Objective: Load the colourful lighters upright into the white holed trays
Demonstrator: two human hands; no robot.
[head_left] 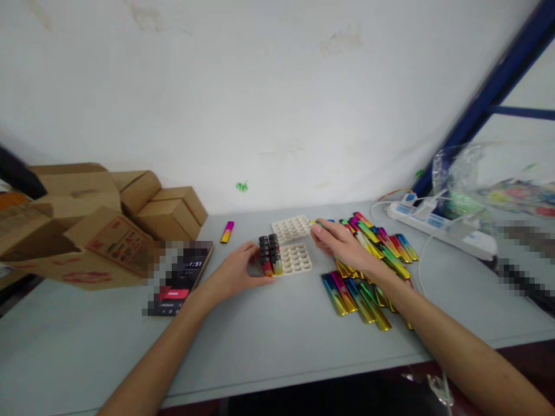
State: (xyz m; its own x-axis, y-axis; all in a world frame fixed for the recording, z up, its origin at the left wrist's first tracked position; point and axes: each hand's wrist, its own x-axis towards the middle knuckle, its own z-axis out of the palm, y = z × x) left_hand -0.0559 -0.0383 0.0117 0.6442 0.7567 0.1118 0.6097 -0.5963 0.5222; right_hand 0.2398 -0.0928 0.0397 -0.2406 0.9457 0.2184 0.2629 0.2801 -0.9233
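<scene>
Two rows of lighters (271, 255) with black tops stand upright at the left end of a white tray with round holes (299, 258). My left hand (236, 268) is curled around that end, thumb along the near edge and fingers on the far side. A second white holed tray (288, 226) lies behind it. My right hand (340, 242) hovers at the left of a pile of shiny, many-coloured flat sleeves (355, 300). Its thumb and fingers are pinched together, and a bit of yellow and green shows at the tips. What it holds is too small to name.
One purple-and-yellow sleeve (227, 232) lies apart near the wall. Left are a phone (184, 277) and open cardboard boxes (87, 231). At right sit a white power strip (442, 228) with cables and a clear plastic bag (472, 179).
</scene>
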